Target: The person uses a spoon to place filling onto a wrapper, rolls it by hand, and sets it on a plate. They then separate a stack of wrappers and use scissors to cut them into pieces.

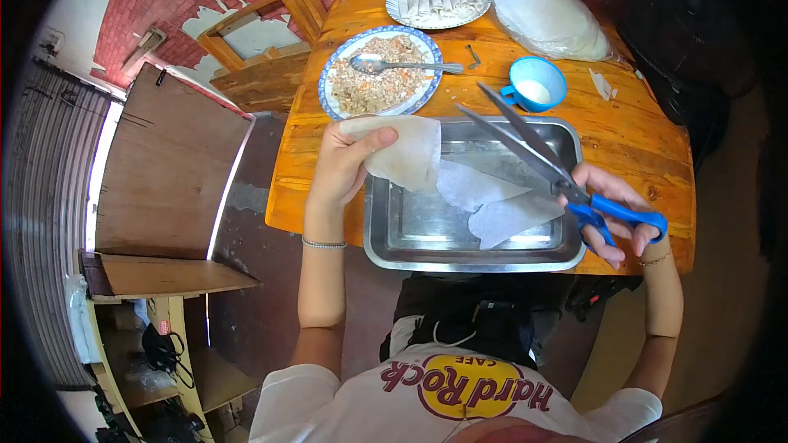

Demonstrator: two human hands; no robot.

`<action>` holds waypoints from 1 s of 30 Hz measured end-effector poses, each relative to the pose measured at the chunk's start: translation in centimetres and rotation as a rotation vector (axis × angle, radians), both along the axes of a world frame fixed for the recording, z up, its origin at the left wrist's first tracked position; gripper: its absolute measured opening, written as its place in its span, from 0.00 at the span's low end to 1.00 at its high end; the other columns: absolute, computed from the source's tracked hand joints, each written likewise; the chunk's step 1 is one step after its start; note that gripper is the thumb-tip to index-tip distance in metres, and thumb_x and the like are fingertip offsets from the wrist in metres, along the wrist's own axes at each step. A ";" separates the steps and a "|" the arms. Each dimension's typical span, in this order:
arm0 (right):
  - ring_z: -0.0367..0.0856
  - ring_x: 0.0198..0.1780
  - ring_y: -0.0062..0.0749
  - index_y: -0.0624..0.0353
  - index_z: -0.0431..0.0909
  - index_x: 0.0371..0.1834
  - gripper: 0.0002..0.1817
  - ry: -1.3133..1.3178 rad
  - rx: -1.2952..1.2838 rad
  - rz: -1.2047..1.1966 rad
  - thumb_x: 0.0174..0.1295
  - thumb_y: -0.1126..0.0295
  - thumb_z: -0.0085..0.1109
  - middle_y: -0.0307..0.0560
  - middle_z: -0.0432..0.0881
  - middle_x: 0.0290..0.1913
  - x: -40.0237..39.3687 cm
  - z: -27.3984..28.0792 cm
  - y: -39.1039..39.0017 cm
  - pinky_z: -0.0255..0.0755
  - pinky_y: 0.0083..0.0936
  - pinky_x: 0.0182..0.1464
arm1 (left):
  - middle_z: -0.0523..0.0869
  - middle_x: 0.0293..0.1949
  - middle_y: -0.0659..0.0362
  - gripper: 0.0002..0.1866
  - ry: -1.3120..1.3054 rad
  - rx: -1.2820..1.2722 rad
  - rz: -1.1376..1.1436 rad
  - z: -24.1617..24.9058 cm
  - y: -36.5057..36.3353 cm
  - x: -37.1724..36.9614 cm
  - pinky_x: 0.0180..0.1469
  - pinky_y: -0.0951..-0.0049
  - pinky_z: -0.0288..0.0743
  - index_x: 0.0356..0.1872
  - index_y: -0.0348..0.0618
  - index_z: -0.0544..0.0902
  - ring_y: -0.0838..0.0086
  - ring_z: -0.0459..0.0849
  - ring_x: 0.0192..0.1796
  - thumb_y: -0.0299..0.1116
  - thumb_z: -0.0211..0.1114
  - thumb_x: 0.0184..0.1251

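Observation:
My left hand (pixel 349 152) pinches a pale, thin wrapper sheet (pixel 410 152) between thumb and fingers, above the left side of a metal tray (pixel 382 253). Blue-handled scissors (pixel 566 184) are in my right hand (pixel 611 201), over the tray's right side. Their blades stand slightly apart and point up and left, touching nothing. Two cut wrapper pieces (pixel 517 217) lie in the tray, partly overlapping. Just behind my left hand is a blue-rimmed plate (pixel 326 98) of minced filling (pixel 369 90), with a spoon (pixel 410 66) resting on it.
At the back of the wooden table (pixel 632 156) stand a plate (pixel 396 20) of white rolls (pixel 443 0) and a plastic bag (pixel 546 16) of pale contents. A blue cup (pixel 538 86) with white contents sits behind the tray. Wooden shelving (pixel 176 336) is at the left.

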State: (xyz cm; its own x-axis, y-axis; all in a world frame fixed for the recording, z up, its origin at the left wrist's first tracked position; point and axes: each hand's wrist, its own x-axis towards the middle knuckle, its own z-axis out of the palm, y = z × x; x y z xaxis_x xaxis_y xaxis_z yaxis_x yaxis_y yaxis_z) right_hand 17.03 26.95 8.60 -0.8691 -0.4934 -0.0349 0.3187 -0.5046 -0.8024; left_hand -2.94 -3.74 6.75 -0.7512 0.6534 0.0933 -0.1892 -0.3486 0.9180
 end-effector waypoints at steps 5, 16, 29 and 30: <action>0.72 0.11 0.23 0.74 0.57 0.57 0.48 -0.068 -0.100 0.072 0.38 0.62 0.80 0.42 0.72 0.14 0.8 -0.7 1.0 0.64 0.12 0.12 | 0.88 0.38 0.54 0.10 0.019 -0.028 -0.060 0.2 0.3 0.0 0.43 0.75 0.80 0.41 0.31 0.85 0.75 0.86 0.38 0.24 0.70 0.59; 0.74 0.11 0.21 0.72 0.62 0.54 0.43 -0.037 0.028 0.086 0.39 0.63 0.79 0.44 0.76 0.16 -0.1 -0.5 0.5 0.66 0.09 0.13 | 0.89 0.32 0.59 0.09 0.314 -0.448 -0.181 2.8 1.6 1.8 0.38 0.81 0.75 0.37 0.36 0.88 0.82 0.83 0.34 0.29 0.73 0.56; 0.76 0.15 0.19 0.66 0.63 0.58 0.50 -0.086 -0.050 0.090 0.34 0.57 0.84 0.42 0.77 0.18 -0.2 -0.5 -0.9 0.64 0.06 0.17 | 0.89 0.32 0.61 0.10 0.301 -0.428 -0.318 3.5 2.9 2.7 0.39 0.81 0.75 0.37 0.36 0.88 0.84 0.82 0.34 0.27 0.74 0.53; 0.76 0.15 0.19 0.66 0.63 0.57 0.49 -0.067 -0.057 0.109 0.34 0.56 0.84 0.42 0.77 0.18 -0.4 -0.6 -1.0 0.64 0.06 0.18 | 0.89 0.34 0.61 0.10 0.307 -0.410 -0.350 3.3 3.0 2.8 0.40 0.81 0.75 0.39 0.36 0.88 0.85 0.81 0.36 0.27 0.73 0.56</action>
State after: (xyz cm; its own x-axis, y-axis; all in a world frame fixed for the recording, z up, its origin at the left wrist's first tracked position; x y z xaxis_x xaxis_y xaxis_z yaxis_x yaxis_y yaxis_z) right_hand 16.65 25.94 7.97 -0.8067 -0.5879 -0.0605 0.4262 -0.5078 -0.7487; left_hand -0.15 -0.71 10.02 -0.4644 0.8847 -0.0396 0.0651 0.0786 0.9948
